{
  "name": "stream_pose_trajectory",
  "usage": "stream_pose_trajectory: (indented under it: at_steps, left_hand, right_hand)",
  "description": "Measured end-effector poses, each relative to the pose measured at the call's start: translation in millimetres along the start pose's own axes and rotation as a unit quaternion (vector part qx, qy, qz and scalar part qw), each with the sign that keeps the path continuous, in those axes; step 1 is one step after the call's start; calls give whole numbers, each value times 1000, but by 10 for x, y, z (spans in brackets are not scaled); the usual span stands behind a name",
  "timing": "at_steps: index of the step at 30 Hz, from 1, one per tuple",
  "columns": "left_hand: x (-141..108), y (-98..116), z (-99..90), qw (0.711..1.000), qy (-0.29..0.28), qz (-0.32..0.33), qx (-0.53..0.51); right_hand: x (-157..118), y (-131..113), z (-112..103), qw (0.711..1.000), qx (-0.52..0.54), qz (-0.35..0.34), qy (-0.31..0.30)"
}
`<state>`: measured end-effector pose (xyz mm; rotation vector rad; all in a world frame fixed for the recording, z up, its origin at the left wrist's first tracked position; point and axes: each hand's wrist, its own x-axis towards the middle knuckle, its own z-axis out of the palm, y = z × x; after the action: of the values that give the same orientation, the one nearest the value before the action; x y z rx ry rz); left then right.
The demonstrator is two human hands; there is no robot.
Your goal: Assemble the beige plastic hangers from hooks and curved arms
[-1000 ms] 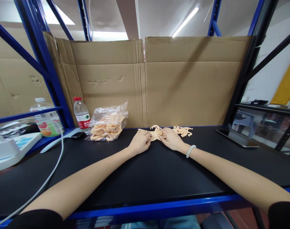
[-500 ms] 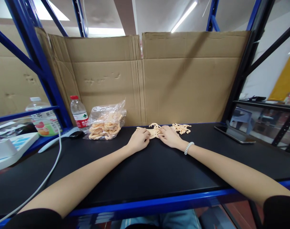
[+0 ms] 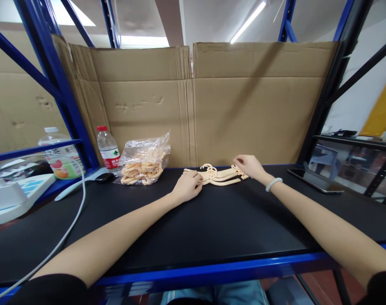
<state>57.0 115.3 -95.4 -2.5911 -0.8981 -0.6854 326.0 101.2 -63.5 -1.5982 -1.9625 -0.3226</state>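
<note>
Brown cardboard (image 3: 259, 106) walled off the back of the scene, hemmed by the blue frame (image 3: 62, 101), with a lit tube (image 3: 248, 22) slanting across the ceiling! Below it spread the black table (image 3: 212, 228), and there, near its far edge and about the middle, lay the hangers (image 3: 224, 180), pale, flat and stacked, hooks curling away from the person and long arms pointing right

And the left hand (image 3: 187, 187): it was right on them, fingers curled closed over their left end, gripping it against the table, the fingertips partly hidden! Over on the other side, the right hand (image 3: 250, 166) was poised at the heap (image 3: 239, 170) of more pale pieces, just beyond the right ends of those arms, its fingers bent inward; whether they gripped a piece or only touched, one could not tell. A pale bracelet (image 3: 274, 184) ringed that wrist

Out to the left, what a line-up: the clear bag (image 3: 145, 163) bulging with more pale pieces, the red-capped bottle (image 3: 108, 146) just beside it, and a white cable (image 3: 83, 212) looping down toward the near edge! Far right, well apart from the hands, a dark tablet (image 3: 316, 181) lay flat on the table
</note>
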Motion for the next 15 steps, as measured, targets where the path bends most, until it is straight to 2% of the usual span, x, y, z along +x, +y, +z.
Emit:
stream_pose_trajectory:
  at_steps: [2, 5, 7, 10, 15]
  left_hand:
    - [-5, -6, 13, 1000, 3, -1, -8]
    - [-13, -15, 30, 1000, 12, -1, -18]
    - [-15, -20, 34, 1000, 16, -1, -21]
    - [-7, -22, 28, 999, 13, -6, -29]
    - [9, -14, 11, 999, 2, -17, -43]
  right_hand:
    - [16, 249, -84, 998, -1, 70, -8]
    - [-17, 561, -131, 993, -12, 120, -14]
    - [-48, 679, -119, 989, -16, 142, -25]
    - [-75, 721, -70, 987, -15, 152, -55]
    - [-94, 631, 20, 981, -44, 167, -85]
